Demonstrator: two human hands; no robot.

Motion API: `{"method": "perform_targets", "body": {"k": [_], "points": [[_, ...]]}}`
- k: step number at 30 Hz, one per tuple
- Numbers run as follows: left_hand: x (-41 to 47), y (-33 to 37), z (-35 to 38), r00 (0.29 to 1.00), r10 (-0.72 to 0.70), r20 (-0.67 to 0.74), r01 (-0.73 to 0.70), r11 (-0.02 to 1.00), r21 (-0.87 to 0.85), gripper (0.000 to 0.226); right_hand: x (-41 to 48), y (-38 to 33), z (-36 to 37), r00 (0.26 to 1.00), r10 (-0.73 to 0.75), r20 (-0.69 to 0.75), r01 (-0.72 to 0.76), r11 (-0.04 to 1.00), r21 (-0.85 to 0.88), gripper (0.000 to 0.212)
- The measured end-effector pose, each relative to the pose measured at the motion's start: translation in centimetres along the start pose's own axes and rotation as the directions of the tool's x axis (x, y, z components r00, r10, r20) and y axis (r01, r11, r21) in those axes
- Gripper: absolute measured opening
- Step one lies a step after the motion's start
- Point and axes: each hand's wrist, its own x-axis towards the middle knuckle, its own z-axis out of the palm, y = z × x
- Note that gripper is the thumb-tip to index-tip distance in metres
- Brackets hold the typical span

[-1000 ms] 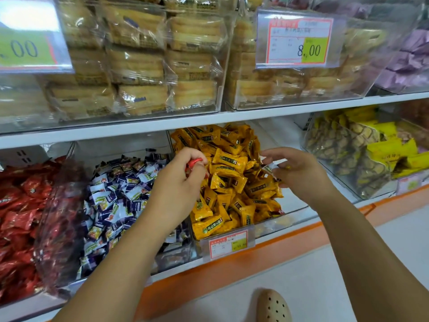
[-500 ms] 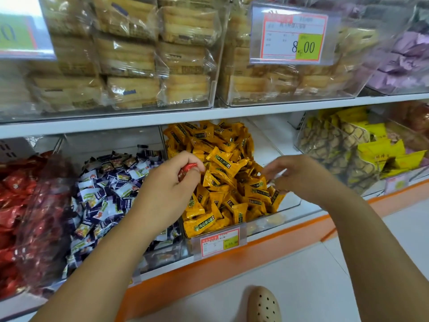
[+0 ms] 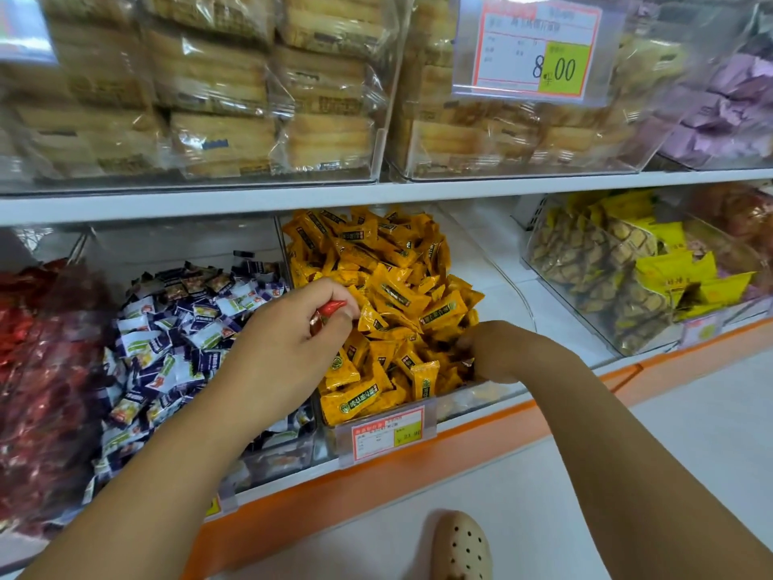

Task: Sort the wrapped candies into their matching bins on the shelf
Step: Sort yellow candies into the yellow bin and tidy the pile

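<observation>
My left hand (image 3: 288, 341) hovers over the divide between two lower-shelf bins and grips a red wrapped candy (image 3: 325, 313) in curled fingers. To its right a clear bin (image 3: 472, 406) is heaped with orange wrapped candies (image 3: 393, 286). My right hand (image 3: 495, 353) reaches down into the front right of that heap with its fingers buried among the wrappers; whether they hold anything is hidden. Left of the orange heap lies a pile of blue-and-white candies (image 3: 175, 341), and a bin of red candies (image 3: 37, 370) stands at the far left.
The upper shelf (image 3: 376, 194) carries clear bins of wrapped pastries and a price tag (image 3: 531, 48) reading 8.00. A bin of yellow packets (image 3: 619, 270) stands at lower right, with bare white shelf between. Orange shelf trim (image 3: 418, 466) runs along the front. A beige shoe (image 3: 462, 546) shows below.
My right hand has dropped from above the orange pile down into its front right corner. My left hand keeps the red candy and stays in about the same place.
</observation>
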Motion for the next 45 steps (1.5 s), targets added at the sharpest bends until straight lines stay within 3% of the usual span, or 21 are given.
{"method": "perform_targets", "body": {"k": [3,6,15,19,23,27,31,32,35,37,41,45], "points": [[-0.1,-0.1,-0.2,1.000,0.009,0.003,-0.009,1.000,-0.009,0.015,0.5,-0.3,0.1,1.000,-0.026,0.001,0.026,0.999,0.034,0.029],[-0.1,-0.4,-0.3,1.000,0.015,0.018,-0.015,1.000,-0.012,0.015,0.9,-0.2,0.2,0.998,-0.025,0.061,0.023,0.999,0.024,0.010],[-0.1,-0.8,-0.5,0.999,0.021,0.034,-0.020,1.000,-0.022,0.014,0.9,-0.2,0.0,0.999,-0.035,0.016,0.032,0.990,0.136,0.018],[-0.1,-0.7,-0.5,0.999,0.024,0.032,-0.023,0.999,-0.031,0.013,0.4,0.0,-0.1,0.997,-0.072,-0.034,0.079,0.949,0.304,0.034],[0.0,-0.7,-0.2,0.999,0.026,0.027,-0.026,1.000,-0.006,0.014,-0.6,0.7,-0.2,0.994,-0.033,-0.105,0.078,0.886,0.458,0.018],[0.0,-0.4,0.0,1.000,0.009,0.002,-0.009,1.000,0.013,0.013,-2.2,1.9,-0.5,0.988,-0.005,-0.151,0.119,0.640,0.759,0.017],[0.0,-0.1,0.3,1.000,-0.007,0.000,0.007,0.997,0.083,0.013,-3.6,2.5,-1.3,0.943,0.027,-0.333,0.280,0.479,0.832,0.014],[-0.1,0.1,0.5,1.000,-0.006,0.002,0.006,0.994,0.105,0.013,-3.9,2.4,-1.5,0.933,0.024,-0.358,0.320,0.399,0.860,0.014],[-0.2,0.8,0.8,1.000,0.001,0.003,-0.002,0.976,0.219,0.013,-4.7,1.7,-2.0,0.927,-0.048,-0.372,0.374,0.027,0.927,0.014],[-0.1,1.3,1.0,1.000,0.025,0.009,-0.026,0.957,0.289,0.020,-5.1,0.7,-2.2,0.926,-0.106,-0.362,0.346,-0.140,0.928,0.014],[0.4,1.7,2.1,0.997,0.033,0.074,-0.052,0.962,0.267,0.044,-5.3,-1.7,-2.5,0.916,-0.231,-0.329,0.221,-0.394,0.892,0.018],[1.2,1.4,2.8,0.997,0.027,0.070,-0.047,0.955,0.292,0.052,-4.7,-2.6,-2.4,0.904,-0.307,-0.299,0.105,-0.519,0.848,0.019]]}}
